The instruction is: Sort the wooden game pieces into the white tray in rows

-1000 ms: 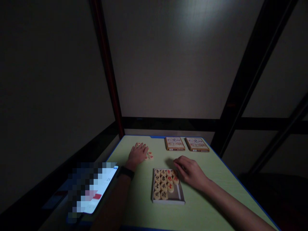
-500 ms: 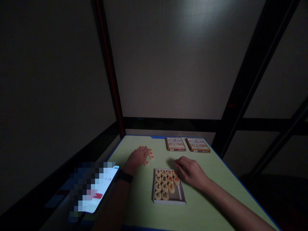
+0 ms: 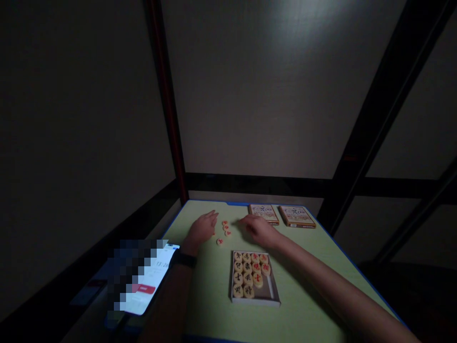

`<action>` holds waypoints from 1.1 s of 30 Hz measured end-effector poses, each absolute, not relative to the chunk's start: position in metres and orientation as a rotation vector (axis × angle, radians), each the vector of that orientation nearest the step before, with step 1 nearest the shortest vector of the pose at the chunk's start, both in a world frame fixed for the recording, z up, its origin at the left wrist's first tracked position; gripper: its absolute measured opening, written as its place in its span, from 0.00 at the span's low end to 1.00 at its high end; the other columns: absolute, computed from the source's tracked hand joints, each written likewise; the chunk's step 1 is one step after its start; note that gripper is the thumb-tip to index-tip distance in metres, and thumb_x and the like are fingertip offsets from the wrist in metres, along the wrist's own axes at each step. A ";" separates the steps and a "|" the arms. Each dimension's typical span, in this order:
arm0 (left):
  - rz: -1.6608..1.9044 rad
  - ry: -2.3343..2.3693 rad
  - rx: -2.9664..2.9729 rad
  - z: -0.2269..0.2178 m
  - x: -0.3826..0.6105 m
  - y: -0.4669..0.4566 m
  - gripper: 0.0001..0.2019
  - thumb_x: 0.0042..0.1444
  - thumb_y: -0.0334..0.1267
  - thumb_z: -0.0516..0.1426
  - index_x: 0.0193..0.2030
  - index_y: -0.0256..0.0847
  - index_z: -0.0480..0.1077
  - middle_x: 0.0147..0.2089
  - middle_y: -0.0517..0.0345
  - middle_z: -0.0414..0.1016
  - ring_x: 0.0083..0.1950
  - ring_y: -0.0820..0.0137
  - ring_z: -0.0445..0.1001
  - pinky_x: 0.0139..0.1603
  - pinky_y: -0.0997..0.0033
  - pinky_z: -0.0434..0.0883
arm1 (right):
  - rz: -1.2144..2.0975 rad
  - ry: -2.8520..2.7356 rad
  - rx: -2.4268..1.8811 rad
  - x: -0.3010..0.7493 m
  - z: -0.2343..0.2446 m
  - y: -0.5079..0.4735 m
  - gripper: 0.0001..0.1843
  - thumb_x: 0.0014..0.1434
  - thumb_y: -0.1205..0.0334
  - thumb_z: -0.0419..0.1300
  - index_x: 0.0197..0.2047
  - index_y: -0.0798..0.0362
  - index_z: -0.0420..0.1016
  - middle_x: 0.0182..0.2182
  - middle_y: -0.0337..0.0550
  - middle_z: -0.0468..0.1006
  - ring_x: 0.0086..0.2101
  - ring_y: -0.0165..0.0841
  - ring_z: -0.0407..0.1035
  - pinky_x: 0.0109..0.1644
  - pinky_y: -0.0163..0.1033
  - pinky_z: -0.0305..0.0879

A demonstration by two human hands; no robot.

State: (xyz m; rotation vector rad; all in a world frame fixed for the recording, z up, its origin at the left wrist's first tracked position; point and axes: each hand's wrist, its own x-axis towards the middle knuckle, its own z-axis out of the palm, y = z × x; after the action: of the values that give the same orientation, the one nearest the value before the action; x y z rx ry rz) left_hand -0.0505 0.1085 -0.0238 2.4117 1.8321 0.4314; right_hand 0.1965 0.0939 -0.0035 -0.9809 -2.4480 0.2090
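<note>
A shallow box (image 3: pixel 273 291) on the green table (image 3: pixel 307 305) holds several round pale game discs (image 3: pixel 250 273) marked in red or black. Several loose discs (image 3: pixel 225 229) lie on the table beyond it. My left hand (image 3: pixel 202 229) rests flat just left of these loose discs, fingers stretched out. My right hand (image 3: pixel 257 228) reaches across above the box toward the loose discs, fingers extended, nothing visibly in it. A dark watch band (image 3: pixel 184 259) circles my left wrist.
Two flat brown boxes (image 3: pixel 264 213) (image 3: pixel 297 216) lie at the table's far edge. A lit phone screen (image 3: pixel 143 281) sits at the left. Dark frame posts (image 3: pixel 167 109) (image 3: pixel 374 119) rise behind the table, and a wall closes off the back.
My right hand has left the box's upper right corner and moved forward and left toward the loose discs. My left hand shifted slightly, uncovering the loose discs.
</note>
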 end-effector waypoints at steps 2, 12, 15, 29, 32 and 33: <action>0.389 1.817 2.456 -0.030 -0.052 0.110 0.25 0.64 0.28 0.45 0.68 0.33 0.63 0.70 0.47 0.62 0.71 0.67 0.61 0.72 0.66 0.55 | 0.268 -2.584 -0.863 0.175 -0.001 0.117 0.29 0.51 0.83 0.54 0.53 0.54 0.79 0.51 0.50 0.80 0.51 0.38 0.73 0.55 0.40 0.67; 0.517 1.846 2.431 -0.039 -0.062 0.114 0.22 0.58 0.21 0.50 0.56 0.36 0.74 0.56 0.44 0.77 0.59 0.62 0.73 0.64 0.64 0.65 | 0.184 -2.804 -0.914 0.133 -0.012 0.162 0.19 0.54 0.78 0.59 0.44 0.52 0.84 0.42 0.48 0.83 0.44 0.39 0.76 0.48 0.38 0.67; 0.498 1.849 2.432 -0.037 -0.064 0.115 0.18 0.60 0.23 0.50 0.51 0.35 0.76 0.51 0.43 0.77 0.56 0.62 0.73 0.62 0.63 0.65 | 0.152 -2.789 -0.975 0.139 -0.010 0.159 0.15 0.54 0.77 0.58 0.38 0.53 0.83 0.38 0.49 0.82 0.40 0.39 0.75 0.44 0.38 0.66; 0.893 1.688 2.304 -0.021 -0.045 0.114 0.12 0.58 0.28 0.57 0.47 0.39 0.77 0.48 0.51 0.75 0.50 0.65 0.75 0.56 0.67 0.71 | 0.170 -2.475 -1.062 0.185 -0.009 0.118 0.11 0.56 0.75 0.59 0.41 0.55 0.78 0.36 0.46 0.77 0.35 0.34 0.70 0.39 0.35 0.63; 0.962 1.557 2.270 -0.014 -0.036 0.109 0.12 0.55 0.27 0.58 0.45 0.40 0.78 0.46 0.52 0.77 0.47 0.65 0.76 0.54 0.66 0.73 | 0.265 -2.335 -0.997 0.200 -0.013 0.105 0.14 0.53 0.76 0.60 0.41 0.54 0.78 0.34 0.44 0.78 0.35 0.34 0.70 0.39 0.36 0.64; 0.972 1.513 2.264 -0.012 -0.033 0.108 0.12 0.53 0.26 0.59 0.43 0.40 0.78 0.44 0.53 0.78 0.46 0.65 0.76 0.53 0.66 0.73 | 0.284 -2.289 -0.982 0.204 -0.016 0.101 0.15 0.52 0.77 0.60 0.41 0.54 0.78 0.34 0.44 0.78 0.35 0.35 0.71 0.40 0.37 0.64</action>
State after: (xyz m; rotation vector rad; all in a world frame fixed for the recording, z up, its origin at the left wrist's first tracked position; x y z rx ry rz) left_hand -0.0325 0.1075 -0.0121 2.2636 1.5130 0.9718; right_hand 0.2037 0.1005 -0.0160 -0.9816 -2.2889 0.2839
